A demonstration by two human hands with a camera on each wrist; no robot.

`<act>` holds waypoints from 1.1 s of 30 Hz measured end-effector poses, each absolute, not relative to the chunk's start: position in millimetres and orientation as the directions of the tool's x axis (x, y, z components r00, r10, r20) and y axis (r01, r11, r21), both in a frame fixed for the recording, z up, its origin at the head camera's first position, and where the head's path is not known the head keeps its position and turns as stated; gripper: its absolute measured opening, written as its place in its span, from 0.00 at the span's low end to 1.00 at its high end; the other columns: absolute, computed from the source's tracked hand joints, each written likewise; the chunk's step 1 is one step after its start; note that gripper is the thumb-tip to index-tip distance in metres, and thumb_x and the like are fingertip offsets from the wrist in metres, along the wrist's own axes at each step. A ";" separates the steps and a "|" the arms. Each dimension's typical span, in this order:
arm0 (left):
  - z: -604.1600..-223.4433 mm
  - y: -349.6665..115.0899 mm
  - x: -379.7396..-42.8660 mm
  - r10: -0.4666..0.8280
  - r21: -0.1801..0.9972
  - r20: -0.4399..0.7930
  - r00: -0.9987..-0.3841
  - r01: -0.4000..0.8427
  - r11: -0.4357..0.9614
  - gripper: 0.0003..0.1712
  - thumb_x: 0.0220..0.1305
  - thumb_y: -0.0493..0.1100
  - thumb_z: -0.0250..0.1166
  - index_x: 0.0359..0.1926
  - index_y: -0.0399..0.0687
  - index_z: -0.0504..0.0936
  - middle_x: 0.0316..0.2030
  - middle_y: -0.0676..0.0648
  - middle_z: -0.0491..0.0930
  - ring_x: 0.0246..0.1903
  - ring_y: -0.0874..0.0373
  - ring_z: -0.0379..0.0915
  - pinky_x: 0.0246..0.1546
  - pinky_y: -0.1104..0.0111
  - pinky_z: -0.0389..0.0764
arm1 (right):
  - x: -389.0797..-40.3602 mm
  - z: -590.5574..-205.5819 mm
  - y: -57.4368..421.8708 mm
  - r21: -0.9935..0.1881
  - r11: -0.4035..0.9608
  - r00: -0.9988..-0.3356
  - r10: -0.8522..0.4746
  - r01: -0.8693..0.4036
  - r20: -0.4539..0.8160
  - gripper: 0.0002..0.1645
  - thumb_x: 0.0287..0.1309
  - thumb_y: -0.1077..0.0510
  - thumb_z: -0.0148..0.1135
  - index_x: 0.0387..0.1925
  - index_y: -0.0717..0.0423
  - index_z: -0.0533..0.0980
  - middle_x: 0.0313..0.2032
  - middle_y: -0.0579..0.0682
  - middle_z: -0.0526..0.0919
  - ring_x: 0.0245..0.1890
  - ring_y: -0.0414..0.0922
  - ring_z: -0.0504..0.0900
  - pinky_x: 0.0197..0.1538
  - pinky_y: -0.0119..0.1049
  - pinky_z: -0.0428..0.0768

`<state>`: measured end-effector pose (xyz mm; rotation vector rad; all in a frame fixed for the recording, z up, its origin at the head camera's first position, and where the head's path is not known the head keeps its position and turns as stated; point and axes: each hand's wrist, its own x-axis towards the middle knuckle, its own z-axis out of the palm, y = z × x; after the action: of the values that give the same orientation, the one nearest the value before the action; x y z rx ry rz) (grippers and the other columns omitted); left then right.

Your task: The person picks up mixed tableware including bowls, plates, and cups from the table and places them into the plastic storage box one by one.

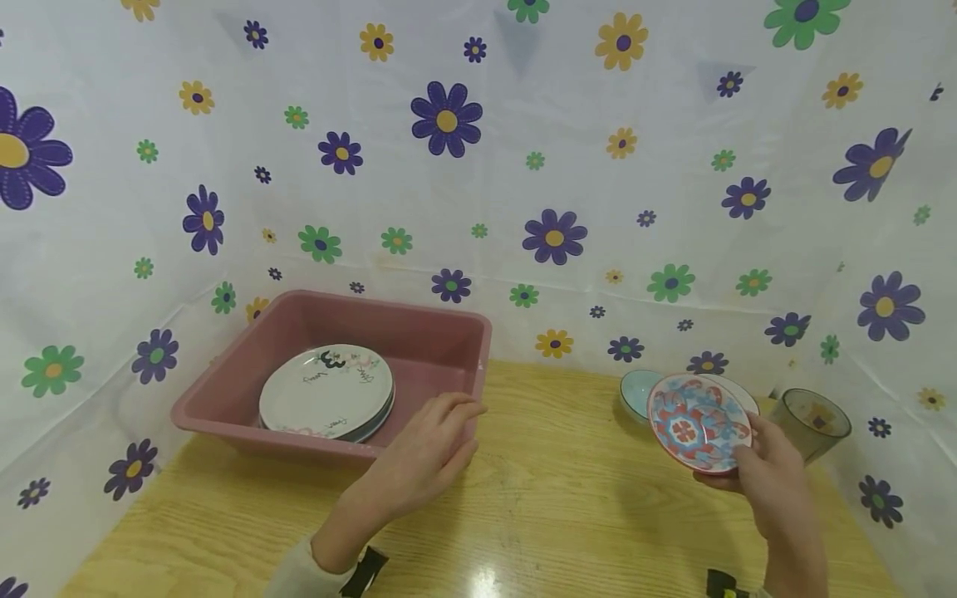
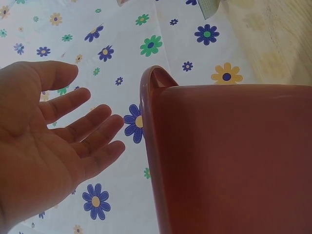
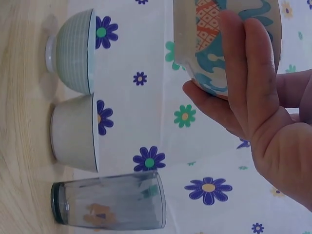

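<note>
A red and blue patterned bowl [image 1: 699, 423] is held up in my right hand [image 1: 777, 482], thumb at the rim and fingers beneath. Its painted outside [image 3: 212, 63] shows in the right wrist view, fingers spread along it. My left hand [image 1: 426, 457] hovers by the right front corner of a pink plastic basin [image 1: 299, 303]; its fingers are loosely bent with nothing in them. Seen from the left wrist, that hand [image 2: 58, 131] is beside the basin wall [image 2: 234, 156]. Inside the basin lie stacked plates, the top one a white plate [image 1: 329, 390] with floral print.
Behind the held bowl stand a light blue ribbed bowl [image 3: 75, 51] and a white bowl [image 3: 75, 134], with a tall tinted glass [image 3: 112, 200] beside them. A wooden table [image 1: 538, 498] carries everything. A flowered sheet [image 1: 508, 183] hangs around the back and sides.
</note>
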<state>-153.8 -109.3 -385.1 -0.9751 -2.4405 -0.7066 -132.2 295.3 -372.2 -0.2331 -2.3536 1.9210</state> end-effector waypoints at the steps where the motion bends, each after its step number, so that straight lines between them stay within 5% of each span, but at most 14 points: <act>1: -385.0 -109.4 -153.8 0.509 0.300 0.545 -0.667 0.721 0.624 0.21 0.65 0.39 0.65 0.58 0.40 0.77 0.54 0.42 0.76 0.54 0.50 0.73 0.57 0.57 0.77 | -132.5 -371.8 293.3 -0.979 0.198 -0.986 0.163 0.052 -0.019 0.35 0.69 0.72 0.27 0.74 0.74 0.36 0.62 0.81 0.58 0.32 0.40 0.86 0.38 0.44 0.87; 10: -385.3 -110.0 -152.9 0.499 0.332 0.534 -0.682 0.712 0.618 0.23 0.65 0.39 0.65 0.60 0.41 0.76 0.55 0.42 0.76 0.54 0.50 0.73 0.57 0.57 0.77 | -133.9 -369.1 275.6 -0.978 0.207 -0.995 0.097 0.018 0.002 0.33 0.73 0.69 0.31 0.75 0.70 0.40 0.56 0.74 0.69 0.33 0.40 0.87 0.37 0.42 0.87; 21: -383.3 -109.3 -151.4 0.500 0.357 0.515 -0.696 0.705 0.613 0.24 0.66 0.39 0.65 0.62 0.41 0.74 0.56 0.42 0.75 0.56 0.50 0.72 0.58 0.57 0.77 | -130.9 -361.4 247.6 -0.979 0.201 -1.000 -0.006 -0.021 0.021 0.33 0.74 0.68 0.32 0.77 0.66 0.42 0.63 0.78 0.62 0.34 0.40 0.86 0.37 0.41 0.87; 33: -382.5 -106.3 -148.7 0.515 0.381 0.491 -0.703 0.705 0.598 0.26 0.67 0.41 0.63 0.64 0.42 0.71 0.59 0.41 0.73 0.60 0.48 0.70 0.61 0.54 0.75 | -127.1 -362.2 220.4 -0.978 0.169 -0.986 -0.138 -0.121 0.098 0.29 0.73 0.70 0.36 0.73 0.68 0.51 0.52 0.76 0.74 0.29 0.50 0.87 0.30 0.45 0.86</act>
<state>-148.7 -106.3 -382.5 -0.9886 -2.4986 -0.8055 -127.1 220.4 -362.2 0.2671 -2.4121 2.0164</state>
